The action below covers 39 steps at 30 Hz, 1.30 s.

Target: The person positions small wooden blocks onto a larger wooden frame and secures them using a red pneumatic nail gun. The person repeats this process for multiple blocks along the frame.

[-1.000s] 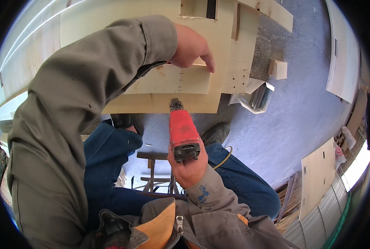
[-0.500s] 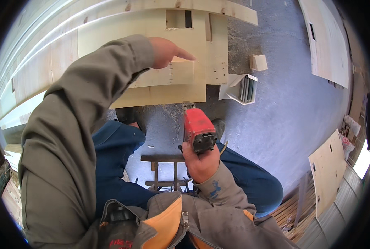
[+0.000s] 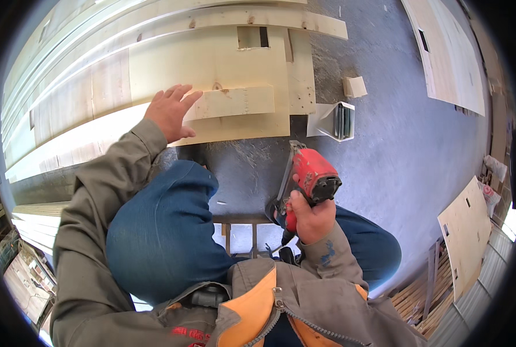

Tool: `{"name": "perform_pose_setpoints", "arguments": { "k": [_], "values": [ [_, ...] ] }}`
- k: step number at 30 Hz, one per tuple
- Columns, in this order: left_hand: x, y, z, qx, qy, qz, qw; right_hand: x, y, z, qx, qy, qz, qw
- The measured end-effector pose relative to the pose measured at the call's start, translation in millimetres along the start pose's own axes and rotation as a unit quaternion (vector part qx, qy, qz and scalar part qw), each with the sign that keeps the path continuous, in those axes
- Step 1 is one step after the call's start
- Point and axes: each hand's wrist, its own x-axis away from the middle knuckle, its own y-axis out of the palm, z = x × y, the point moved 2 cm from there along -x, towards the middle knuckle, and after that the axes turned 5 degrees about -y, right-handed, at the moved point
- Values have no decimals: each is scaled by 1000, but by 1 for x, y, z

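My right hand (image 3: pixel 311 217) grips the handle of a red nail gun (image 3: pixel 316 168), held over the floor by my right knee. Its nose points away from me, just short of the near edge of the plywood panel (image 3: pixel 206 58), and is apart from it. My left hand (image 3: pixel 173 111) has its fingers spread and holds nothing. It is at the left end of a narrow pale board (image 3: pixel 234 103) that lies on the panel; whether it touches the board I cannot tell.
A long wooden strip (image 3: pixel 258 16) lies across the panel's far side. To the right, on the floor, are a small wood block (image 3: pixel 356 87) and an open white box (image 3: pixel 347 137) with dark strips inside. More panels (image 3: pixel 449 52) lie or lean at the right. Below me is a wooden stool (image 3: pixel 240 220).
My left hand has drawn back left from the narrow board's right part, and its fingers have spread. My right hand has moved right with the nail gun and turned it. My left knee has risen.
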Motion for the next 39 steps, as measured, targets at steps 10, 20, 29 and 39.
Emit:
{"name": "perform_pose_setpoints", "arguments": {
  "k": [10,20,29,39],
  "values": [
    [15,60,-22,73,-37,69,994,-28,1,15,-27,107,93,990],
    [9,46,-49,83,19,142,986,-49,12,35,6,110,76,991],
    [14,51,-52,-1,82,124,989,-48,30,7,-27,185,34,982],
    [-14,23,-68,60,64,-36,996,-50,26,11,-10,160,39,986]
  ]
}}
